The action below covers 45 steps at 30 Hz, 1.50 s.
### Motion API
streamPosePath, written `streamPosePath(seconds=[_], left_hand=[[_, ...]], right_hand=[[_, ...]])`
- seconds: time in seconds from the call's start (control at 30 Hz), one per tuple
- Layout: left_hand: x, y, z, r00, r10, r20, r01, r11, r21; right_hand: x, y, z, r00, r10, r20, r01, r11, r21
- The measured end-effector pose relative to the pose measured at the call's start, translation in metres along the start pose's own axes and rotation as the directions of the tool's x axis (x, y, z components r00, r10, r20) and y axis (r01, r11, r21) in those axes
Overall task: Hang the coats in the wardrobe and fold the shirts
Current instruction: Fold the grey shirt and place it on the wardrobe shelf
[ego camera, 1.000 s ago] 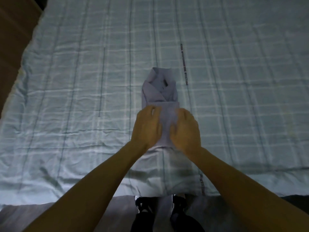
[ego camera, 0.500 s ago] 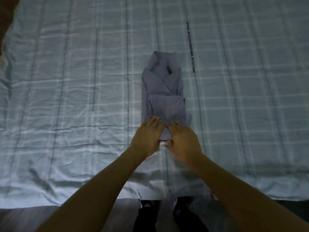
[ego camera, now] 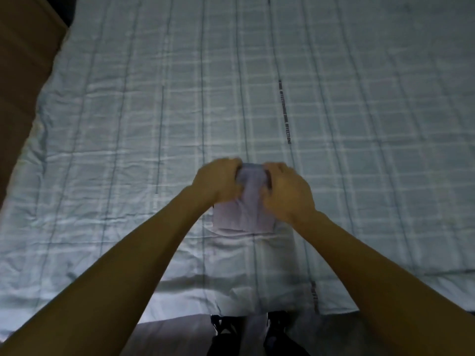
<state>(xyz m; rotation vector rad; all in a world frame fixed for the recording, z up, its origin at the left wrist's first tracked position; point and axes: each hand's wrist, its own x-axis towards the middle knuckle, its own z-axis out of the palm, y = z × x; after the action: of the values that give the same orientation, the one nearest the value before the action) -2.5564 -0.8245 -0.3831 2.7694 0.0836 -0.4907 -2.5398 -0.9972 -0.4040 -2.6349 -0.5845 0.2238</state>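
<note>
A folded shirt [ego camera: 243, 214], grey-lilac and plain, lies on a bed just in front of the person, in the middle of the view; its near part is flat on the bedspread [ego camera: 128, 124] as a squarish panel with a straight near edge; its far end rises narrower between the two hands.

The left hand [ego camera: 218, 182] grips the far left side of the shirt, fingers curled over the cloth with knuckles up; the right hand [ego camera: 286, 192] grips the far right side in the same way, fingers bent round the fabric; the two hands sit close together with only a strip of shirt showing between them; whether the far end is lifted clear of the bed cannot be told. Both bare forearms reach in from the bottom corners.

The bedspread is pale blue-green, quilted and wrinkled, checked with light bands and thin dark lines running away from the person; along one dark line beyond the right hand runs small printed lettering [ego camera: 284, 116], repeated end to end, whose nearest word seems to read "AFFECTION"; a second bit of lettering [ego camera: 314, 295] near the bed's front edge is too blurred to read.

A brown panel [ego camera: 23, 60] borders the bed at the upper left; at the bottom, on a grey floor, stand two dark shoes [ego camera: 221, 327].
</note>
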Motion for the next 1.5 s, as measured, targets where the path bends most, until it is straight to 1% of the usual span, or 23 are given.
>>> streamPosePath(seconds=[0.03, 0.07, 0.1, 0.13, 0.2, 0.23, 0.27, 0.3, 0.33, 0.4, 0.47, 0.53, 0.63, 0.77, 0.9, 0.97, 1.03, 1.1, 1.17, 1.23, 1.3, 1.4, 1.5], left_hand=[[0.003, -0.002, 0.003, 0.983, 0.013, -0.184, -0.012, 1.000, 0.010], [0.004, -0.004, 0.009, 0.953, 0.030, -0.300, -0.034, 0.999, -0.007], [0.005, -0.007, 0.017, 0.943, 0.055, -0.327, -0.067, 0.997, -0.027], [0.005, -0.009, 0.030, 0.961, 0.088, -0.262, -0.093, 0.996, -0.009], [0.001, -0.014, 0.063, 0.994, 0.111, -0.016, -0.108, 0.988, 0.111], [0.000, -0.019, 0.080, 0.991, 0.097, 0.091, -0.109, 0.984, 0.141], [-0.001, -0.026, 0.097, 0.986, 0.090, 0.140, -0.110, 0.984, 0.139], [-0.002, -0.031, 0.112, 0.986, 0.115, 0.120, -0.130, 0.983, 0.127], [-0.002, -0.037, 0.125, 0.986, 0.159, 0.053, -0.164, 0.978, 0.132], [0.000, -0.047, 0.143, 0.969, 0.235, -0.080, -0.222, 0.963, 0.152], [0.007, -0.056, 0.158, 0.957, 0.262, -0.129, -0.241, 0.958, 0.154], [0.015, -0.060, 0.170, 0.951, 0.259, -0.172, -0.239, 0.963, 0.127], [0.023, -0.064, 0.178, 0.952, 0.253, -0.173, -0.242, 0.967, 0.083], [0.021, -0.057, 0.166, 0.963, 0.239, -0.126, -0.227, 0.969, 0.098], [0.023, -0.055, 0.162, 0.955, 0.269, -0.124, -0.255, 0.960, 0.117], [0.024, -0.052, 0.163, 0.945, 0.273, -0.181, -0.248, 0.957, 0.150], [0.027, -0.046, 0.164, 0.935, 0.255, -0.247, -0.220, 0.962, 0.163], [0.032, -0.044, 0.162, 0.920, 0.273, -0.282, -0.227, 0.956, 0.184], [0.033, -0.046, 0.161, 0.899, 0.315, -0.305, -0.240, 0.936, 0.259], [0.033, -0.046, 0.154, 0.877, 0.330, -0.349, -0.233, 0.928, 0.292], [0.030, -0.043, 0.139, 0.870, 0.323, -0.373, -0.218, 0.930, 0.296], [0.022, -0.038, 0.106, 0.838, 0.298, -0.456, -0.159, 0.934, 0.319], [0.007, -0.037, 0.061, 0.788, 0.275, -0.551, -0.067, 0.928, 0.368]], right_hand=[[0.005, 0.003, 0.006, 1.000, 0.017, -0.020, -0.017, 1.000, -0.004], [0.008, 0.006, 0.014, 0.999, 0.032, -0.007, -0.032, 0.999, -0.011], [0.008, 0.008, 0.024, 0.999, 0.030, 0.021, -0.030, 0.999, -0.021], [0.007, 0.011, 0.035, 0.999, 0.003, 0.049, -0.001, 0.999, -0.038], [0.001, 0.016, 0.059, 0.989, -0.058, 0.138, 0.069, 0.994, -0.083], [-0.003, 0.018, 0.071, 0.975, -0.058, 0.214, 0.081, 0.992, -0.100], [-0.007, 0.022, 0.083, 0.956, -0.046, 0.290, 0.081, 0.991, -0.110], [-0.011, 0.026, 0.093, 0.945, -0.033, 0.327, 0.077, 0.989, -0.123], [-0.014, 0.030, 0.102, 0.949, -0.035, 0.315, 0.083, 0.987, -0.139], [-0.016, 0.035, 0.113, 0.969, -0.073, 0.237, 0.116, 0.978, -0.175], [-0.012, 0.038, 0.121, 0.975, -0.094, 0.201, 0.130, 0.976, -0.174], [-0.005, 0.045, 0.131, 0.973, -0.095, 0.212, 0.126, 0.982, -0.141], [0.001, 0.051, 0.138, 0.970, -0.095, 0.224, 0.120, 0.988, -0.101], [0.001, 0.043, 0.124, 0.966, -0.103, 0.237, 0.132, 0.985, -0.113], [-0.002, 0.036, 0.110, 0.925, -0.179, 0.335, 0.263, 0.939, -0.224], [0.004, 0.036, 0.113, 0.926, -0.145, 0.348, 0.252, 0.924, -0.287], [0.013, 0.036, 0.118, 0.945, -0.103, 0.311, 0.209, 0.921, -0.330], [0.017, 0.032, 0.121, 0.957, -0.079, 0.279, 0.178, 0.919, -0.351], [0.018, 0.030, 0.122, 0.965, -0.069, 0.255, 0.154, 0.931, -0.332], [0.021, 0.026, 0.118, 0.973, -0.082, 0.214, 0.145, 0.943, -0.300], [0.023, 0.018, 0.106, 0.980, -0.120, 0.158, 0.161, 0.946, -0.280], [0.029, 0.001, 0.079, 0.970, -0.242, 0.021, 0.239, 0.931, -0.276], [0.040, -0.027, 0.044, 0.940, -0.339, -0.025, 0.312, 0.891, -0.331]])
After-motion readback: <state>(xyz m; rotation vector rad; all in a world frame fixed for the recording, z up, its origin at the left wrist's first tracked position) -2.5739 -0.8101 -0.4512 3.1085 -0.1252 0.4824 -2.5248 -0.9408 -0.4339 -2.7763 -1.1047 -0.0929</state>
